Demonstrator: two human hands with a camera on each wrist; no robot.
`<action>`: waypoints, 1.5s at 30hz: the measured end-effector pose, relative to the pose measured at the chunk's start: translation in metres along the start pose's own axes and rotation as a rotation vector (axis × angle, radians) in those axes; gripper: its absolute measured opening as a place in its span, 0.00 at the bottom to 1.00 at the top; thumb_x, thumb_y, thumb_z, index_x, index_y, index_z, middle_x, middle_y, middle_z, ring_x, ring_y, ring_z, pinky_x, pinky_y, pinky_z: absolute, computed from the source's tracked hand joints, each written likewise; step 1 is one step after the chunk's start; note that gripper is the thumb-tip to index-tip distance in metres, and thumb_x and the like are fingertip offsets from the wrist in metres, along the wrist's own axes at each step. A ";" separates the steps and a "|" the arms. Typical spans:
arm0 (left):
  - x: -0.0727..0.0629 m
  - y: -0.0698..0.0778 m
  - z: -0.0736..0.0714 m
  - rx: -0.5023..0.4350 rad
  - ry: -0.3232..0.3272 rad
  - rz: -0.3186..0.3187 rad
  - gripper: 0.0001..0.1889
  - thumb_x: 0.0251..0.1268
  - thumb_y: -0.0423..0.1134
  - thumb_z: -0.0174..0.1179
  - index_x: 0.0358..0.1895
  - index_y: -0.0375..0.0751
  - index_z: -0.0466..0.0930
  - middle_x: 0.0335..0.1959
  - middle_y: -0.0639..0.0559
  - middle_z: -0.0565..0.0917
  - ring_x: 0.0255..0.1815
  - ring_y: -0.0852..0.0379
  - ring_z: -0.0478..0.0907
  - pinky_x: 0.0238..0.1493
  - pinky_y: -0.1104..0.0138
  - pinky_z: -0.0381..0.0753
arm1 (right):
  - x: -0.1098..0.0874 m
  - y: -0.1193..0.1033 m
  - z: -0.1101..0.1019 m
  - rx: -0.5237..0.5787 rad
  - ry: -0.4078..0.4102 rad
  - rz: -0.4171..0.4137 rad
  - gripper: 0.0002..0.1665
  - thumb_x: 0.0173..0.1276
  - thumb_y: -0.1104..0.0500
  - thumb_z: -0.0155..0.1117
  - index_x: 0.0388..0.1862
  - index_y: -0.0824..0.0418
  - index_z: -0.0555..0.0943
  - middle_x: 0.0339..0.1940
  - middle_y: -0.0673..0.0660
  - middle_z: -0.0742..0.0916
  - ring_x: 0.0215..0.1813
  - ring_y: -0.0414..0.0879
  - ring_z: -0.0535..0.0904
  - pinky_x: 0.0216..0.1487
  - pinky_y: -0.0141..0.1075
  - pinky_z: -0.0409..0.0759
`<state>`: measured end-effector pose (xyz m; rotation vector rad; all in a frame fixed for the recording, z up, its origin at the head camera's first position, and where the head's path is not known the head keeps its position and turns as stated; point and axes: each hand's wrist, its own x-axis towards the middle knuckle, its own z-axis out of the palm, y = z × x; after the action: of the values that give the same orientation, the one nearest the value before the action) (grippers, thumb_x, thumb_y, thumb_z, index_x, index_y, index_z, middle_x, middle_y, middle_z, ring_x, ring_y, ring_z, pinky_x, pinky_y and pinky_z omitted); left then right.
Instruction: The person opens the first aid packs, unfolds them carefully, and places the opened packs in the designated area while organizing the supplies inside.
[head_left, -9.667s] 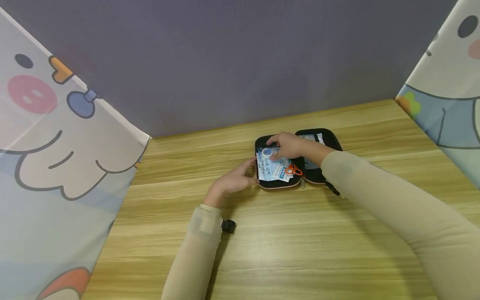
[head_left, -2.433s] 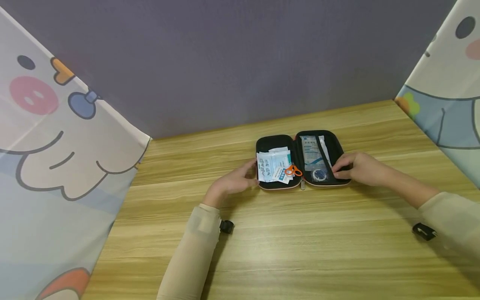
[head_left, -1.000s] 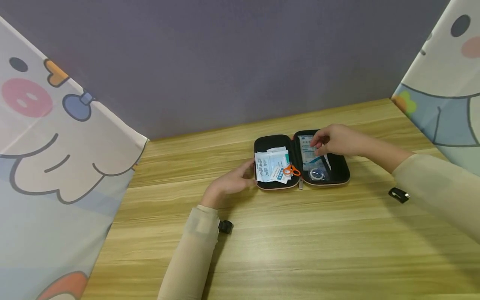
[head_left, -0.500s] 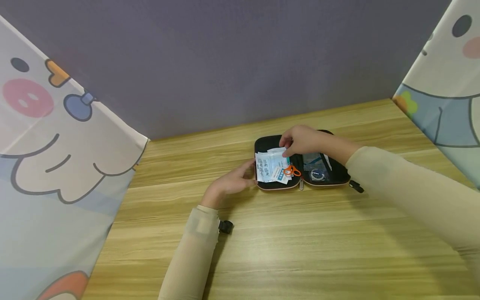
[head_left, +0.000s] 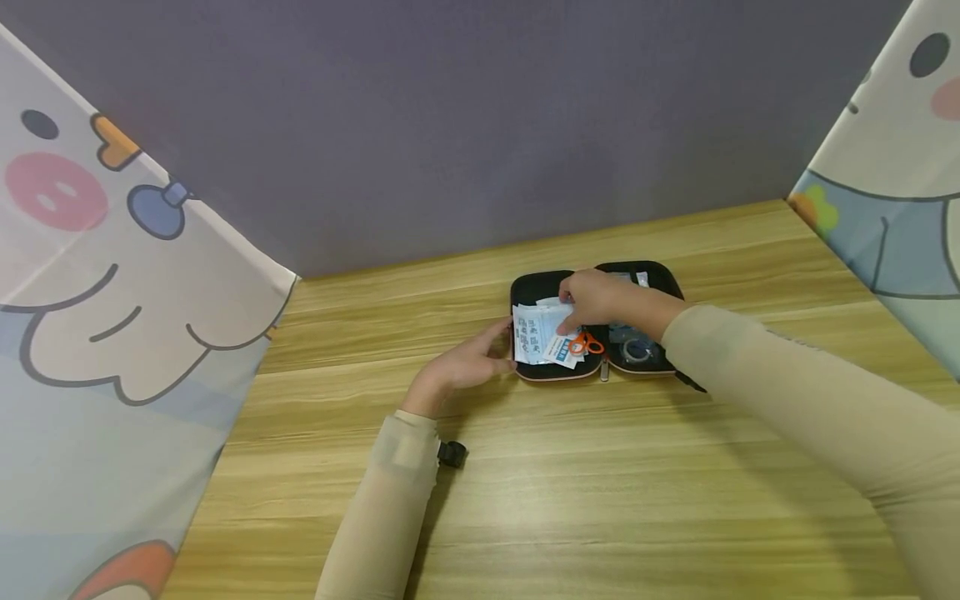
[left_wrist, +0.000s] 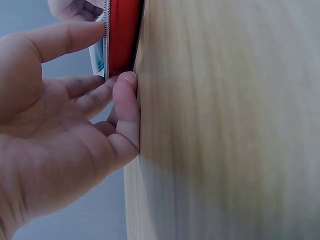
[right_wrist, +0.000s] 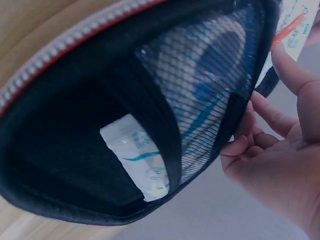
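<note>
A black-lined zip case (head_left: 534, 288) lies open flat on the table. White and blue packets (head_left: 529, 335) fill its left half, with orange-handled scissors (head_left: 587, 343) at their right. My right hand (head_left: 600, 298) reaches over them, thumb and forefinger apart, tips right at the packets; other fingers are curled in the right wrist view. My left hand (head_left: 467, 358) rests against the case's left edge, fingertips touching the zipper side (left_wrist: 106, 40). Behind the right half's mesh pocket (right_wrist: 200, 100) sits a round white-and-blue roll (right_wrist: 220, 55); a white sachet (right_wrist: 142, 157) sticks out from under the strap.
The wood-grain table (head_left: 525, 483) reaches back to a grey wall panel (head_left: 480, 125). Cartoon-print cloths hang on the left (head_left: 135, 308) and the right. A black strap end (head_left: 452, 454) shows at the left wrist.
The round roll has gone from the left half into the mesh pocket on the right. My right hand has since moved left from the pocket to the packets. My left hand has stayed put.
</note>
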<state>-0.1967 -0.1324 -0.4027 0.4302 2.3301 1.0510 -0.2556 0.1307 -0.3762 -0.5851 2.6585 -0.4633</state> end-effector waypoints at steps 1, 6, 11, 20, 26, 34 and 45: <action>0.000 0.000 0.000 0.000 -0.001 0.001 0.45 0.77 0.41 0.61 0.89 0.55 0.46 0.90 0.45 0.52 0.87 0.39 0.57 0.87 0.46 0.57 | 0.000 0.000 0.001 -0.001 0.002 0.002 0.37 0.68 0.44 0.78 0.65 0.67 0.81 0.61 0.64 0.88 0.59 0.58 0.84 0.62 0.53 0.83; 0.000 0.000 0.000 0.007 -0.001 0.001 0.45 0.77 0.42 0.61 0.89 0.55 0.45 0.89 0.45 0.52 0.88 0.40 0.55 0.87 0.45 0.56 | 0.004 0.002 0.005 -0.021 0.014 0.002 0.31 0.69 0.45 0.78 0.58 0.68 0.83 0.51 0.62 0.89 0.48 0.53 0.82 0.53 0.48 0.83; 0.000 0.001 0.000 0.002 -0.006 -0.008 0.45 0.77 0.42 0.62 0.89 0.54 0.45 0.89 0.45 0.52 0.87 0.39 0.55 0.87 0.44 0.57 | 0.004 0.002 0.006 -0.026 0.027 0.003 0.28 0.68 0.46 0.78 0.51 0.67 0.83 0.44 0.60 0.86 0.44 0.52 0.78 0.49 0.45 0.80; -0.001 0.002 0.002 0.022 -0.004 -0.023 0.46 0.77 0.43 0.62 0.89 0.53 0.44 0.90 0.45 0.50 0.87 0.38 0.55 0.87 0.44 0.56 | 0.001 0.006 0.002 0.082 0.040 -0.010 0.17 0.74 0.52 0.73 0.42 0.64 0.79 0.33 0.56 0.80 0.34 0.48 0.73 0.41 0.40 0.73; 0.000 0.003 0.003 -0.002 -0.002 0.003 0.45 0.76 0.40 0.62 0.89 0.51 0.47 0.89 0.44 0.54 0.87 0.37 0.57 0.85 0.44 0.60 | -0.001 0.008 -0.007 0.177 0.107 -0.023 0.15 0.82 0.52 0.63 0.47 0.63 0.76 0.29 0.54 0.78 0.29 0.47 0.71 0.35 0.39 0.71; -0.001 0.003 0.003 -0.026 0.002 -0.001 0.44 0.76 0.41 0.62 0.89 0.54 0.48 0.89 0.45 0.53 0.85 0.35 0.59 0.84 0.42 0.62 | -0.012 0.016 -0.018 0.392 0.195 -0.053 0.13 0.85 0.54 0.57 0.48 0.63 0.71 0.28 0.61 0.85 0.25 0.55 0.84 0.27 0.42 0.79; -0.001 0.002 0.002 0.000 0.010 -0.031 0.46 0.76 0.42 0.62 0.89 0.55 0.44 0.90 0.45 0.51 0.87 0.37 0.56 0.86 0.44 0.58 | -0.036 0.043 -0.034 0.590 0.370 -0.015 0.21 0.81 0.58 0.63 0.67 0.65 0.77 0.56 0.72 0.86 0.28 0.46 0.89 0.36 0.46 0.92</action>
<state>-0.1939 -0.1306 -0.4022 0.3886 2.3381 1.0413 -0.2542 0.1921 -0.3527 -0.3559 2.6364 -1.4096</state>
